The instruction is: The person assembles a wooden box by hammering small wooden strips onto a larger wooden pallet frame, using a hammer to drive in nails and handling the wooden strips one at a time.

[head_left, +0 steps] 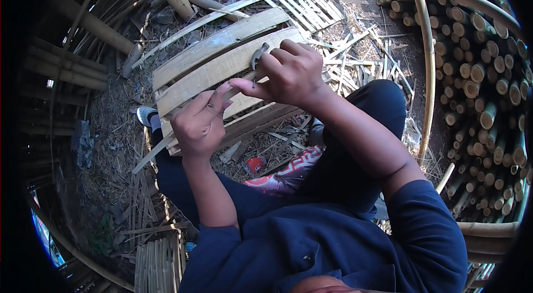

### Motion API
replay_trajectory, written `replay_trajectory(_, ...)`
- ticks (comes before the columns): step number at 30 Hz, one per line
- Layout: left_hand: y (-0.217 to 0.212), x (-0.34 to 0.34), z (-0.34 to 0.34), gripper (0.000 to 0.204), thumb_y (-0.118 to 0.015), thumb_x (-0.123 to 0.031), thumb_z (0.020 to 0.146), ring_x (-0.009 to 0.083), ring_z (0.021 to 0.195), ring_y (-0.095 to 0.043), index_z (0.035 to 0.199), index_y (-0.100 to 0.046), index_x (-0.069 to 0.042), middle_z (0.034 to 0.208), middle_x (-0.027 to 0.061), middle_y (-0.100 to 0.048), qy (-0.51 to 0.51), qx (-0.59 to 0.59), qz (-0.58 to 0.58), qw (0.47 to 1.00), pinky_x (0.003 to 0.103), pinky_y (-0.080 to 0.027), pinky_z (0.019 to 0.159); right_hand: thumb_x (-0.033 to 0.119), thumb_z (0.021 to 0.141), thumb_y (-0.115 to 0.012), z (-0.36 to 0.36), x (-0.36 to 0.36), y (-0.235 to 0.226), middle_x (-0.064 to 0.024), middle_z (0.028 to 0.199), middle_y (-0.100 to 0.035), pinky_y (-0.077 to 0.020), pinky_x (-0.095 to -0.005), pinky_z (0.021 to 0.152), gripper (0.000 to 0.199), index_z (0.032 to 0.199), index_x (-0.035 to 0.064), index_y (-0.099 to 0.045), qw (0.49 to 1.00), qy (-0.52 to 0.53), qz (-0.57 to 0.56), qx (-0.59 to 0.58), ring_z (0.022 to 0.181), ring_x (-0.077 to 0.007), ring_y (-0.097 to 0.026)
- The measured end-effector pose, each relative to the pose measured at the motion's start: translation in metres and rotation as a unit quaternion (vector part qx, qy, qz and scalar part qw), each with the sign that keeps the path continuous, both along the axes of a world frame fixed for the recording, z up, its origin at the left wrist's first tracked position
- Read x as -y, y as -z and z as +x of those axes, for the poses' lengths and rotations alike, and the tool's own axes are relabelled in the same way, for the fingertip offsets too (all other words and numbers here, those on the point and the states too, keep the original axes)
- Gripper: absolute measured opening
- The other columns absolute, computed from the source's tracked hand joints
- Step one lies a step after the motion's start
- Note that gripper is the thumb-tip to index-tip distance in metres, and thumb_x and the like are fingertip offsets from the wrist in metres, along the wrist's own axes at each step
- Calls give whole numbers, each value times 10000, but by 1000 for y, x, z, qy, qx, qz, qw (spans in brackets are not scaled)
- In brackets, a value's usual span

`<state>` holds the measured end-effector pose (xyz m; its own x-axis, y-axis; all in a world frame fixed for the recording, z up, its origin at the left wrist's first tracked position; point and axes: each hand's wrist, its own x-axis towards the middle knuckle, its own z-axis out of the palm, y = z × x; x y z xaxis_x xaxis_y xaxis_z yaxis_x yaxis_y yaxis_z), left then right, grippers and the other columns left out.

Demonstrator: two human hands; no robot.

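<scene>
Over a low plank-topped wooden bench (216,40), both my hands work close together. My left hand (197,124) is closed around a thin bamboo strip (152,154) that runs slantwise over the near side of the bench, its lower end sticking out at the left. In my right hand (294,74) is a hammer (259,55); its metal head shows beyond the curled fingers, and most of its handle is hidden. The right thumb stretches toward the left fingertips and touches the strip. A small dark nail-like piece (254,82) shows beside that thumb.
Past the bench lies a slatted bamboo panel (302,1). Cut bamboo poles (477,74) are stacked at the right, behind a bent pole (428,60). A printed sack (286,175) and a red packet (255,165) lie between my legs. Bundled slats (158,265) stand lower left.
</scene>
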<state>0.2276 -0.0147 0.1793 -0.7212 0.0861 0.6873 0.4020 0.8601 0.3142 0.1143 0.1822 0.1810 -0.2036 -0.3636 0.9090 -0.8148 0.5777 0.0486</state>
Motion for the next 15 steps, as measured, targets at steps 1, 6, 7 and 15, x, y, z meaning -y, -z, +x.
replay_trajectory(1, -1, -1, 0, 468, -785, 58, 688, 239, 622, -669, 1129, -790, -98, 826, 73, -716, 0, 0, 0, 1000, 358, -479, 548, 653, 717, -843, 1, 0, 0, 37, 499, -462, -342, -276, 429, 580, 633, 145, -576, 1000, 0, 0, 0, 464, -128, -497)
replay_trajectory(6, 1, 1, -1, 463, -797, 31, 686, 236, 609, -654, 1126, -794, -114, 824, 61, -710, 2, 5, -7, 1000, 355, -468, 538, 590, 728, -862, 8, 0, 2, 38, 483, -463, -342, -284, 427, 575, 563, 152, -526, 999, -1, -14, 43, 460, -138, -502)
replay_trajectory(7, 1, 0, -1, 463, -797, 31, 686, 236, 609, -654, 1126, -794, -114, 824, 61, -710, 2, 5, -7, 1000, 355, -468, 538, 590, 728, -862, 7, 0, 3, 38, 483, -463, -342, -284, 427, 575, 563, 152, -526, 999, -1, -14, 44, 460, -138, -502)
replay_trajectory(15, 8, 0, -6, 504, -812, 48, 676, 244, 633, -668, 1147, -794, -130, 833, 76, -725, 17, -40, 10, 999, 351, -501, 575, 571, 832, -781, 7, 4, 3, 7, 478, -426, -358, -286, 416, 637, 536, 145, -412, 1000, 20, 3, 17, 456, -169, -480)
